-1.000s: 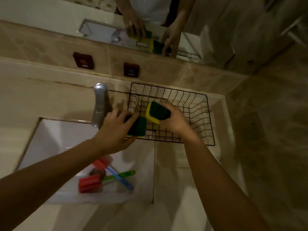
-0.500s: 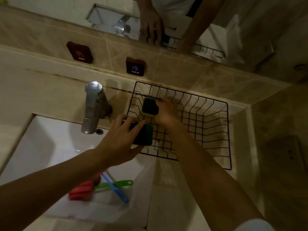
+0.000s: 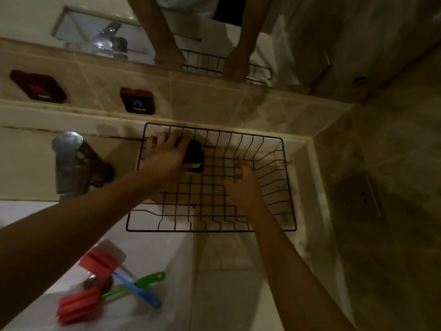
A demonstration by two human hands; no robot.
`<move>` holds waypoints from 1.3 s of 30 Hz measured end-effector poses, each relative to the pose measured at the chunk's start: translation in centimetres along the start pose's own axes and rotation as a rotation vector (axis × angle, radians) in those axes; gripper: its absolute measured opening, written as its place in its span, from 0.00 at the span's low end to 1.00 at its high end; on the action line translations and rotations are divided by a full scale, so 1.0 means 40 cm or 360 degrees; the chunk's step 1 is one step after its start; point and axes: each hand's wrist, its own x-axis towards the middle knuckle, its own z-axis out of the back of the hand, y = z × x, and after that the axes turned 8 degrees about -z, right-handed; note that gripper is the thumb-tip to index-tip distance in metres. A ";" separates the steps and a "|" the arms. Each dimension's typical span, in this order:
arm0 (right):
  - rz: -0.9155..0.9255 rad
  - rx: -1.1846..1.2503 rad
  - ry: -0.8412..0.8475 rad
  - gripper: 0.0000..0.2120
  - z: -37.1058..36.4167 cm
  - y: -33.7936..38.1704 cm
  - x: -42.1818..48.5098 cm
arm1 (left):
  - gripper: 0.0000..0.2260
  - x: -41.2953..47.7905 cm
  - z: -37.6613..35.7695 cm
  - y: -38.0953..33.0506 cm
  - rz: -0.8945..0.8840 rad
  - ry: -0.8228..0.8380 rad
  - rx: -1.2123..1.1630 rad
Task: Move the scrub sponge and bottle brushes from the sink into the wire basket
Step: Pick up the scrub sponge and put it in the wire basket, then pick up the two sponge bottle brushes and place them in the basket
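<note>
A black wire basket (image 3: 290,187) stands on the counter to the right of the white sink (image 3: 152,244). My left hand (image 3: 164,158) reaches into its far left corner and rests on a dark green and yellow scrub sponge (image 3: 194,156); I cannot tell whether one or two sponges lie there. My right hand (image 3: 243,185) hovers over the basket's middle, fingers apart and holding nothing. Two bottle brushes lie crossed in the sink: one with a red head and blue handle (image 3: 136,289), one with a red head and green handle (image 3: 78,304).
A chrome faucet (image 3: 69,163) stands left of the basket behind the sink. Dark HOT (image 3: 38,88) and COLD (image 3: 137,101) plates are on the tiled wall. A mirror (image 3: 107,37) above shows my arms. A tiled side wall closes in on the right.
My right hand let go of its sponge in the basket's far left corner and drew back empty. My left hand carried its sponge from the basket's near left edge to that corner.
</note>
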 end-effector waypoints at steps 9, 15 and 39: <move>-0.0035 -0.0213 0.0130 0.32 0.004 -0.038 -0.060 | 0.33 0.012 -0.051 -0.011 -0.0004 0.0074 -0.0108; 0.0070 -0.0258 0.0075 0.17 -0.016 0.007 -0.141 | 0.27 -0.136 0.033 -0.034 -0.0013 -0.0343 -0.0442; -0.0052 -0.1584 0.1135 0.18 -0.613 -0.248 -0.357 | 0.14 -0.719 -0.243 -0.041 0.3008 -0.0407 -0.3206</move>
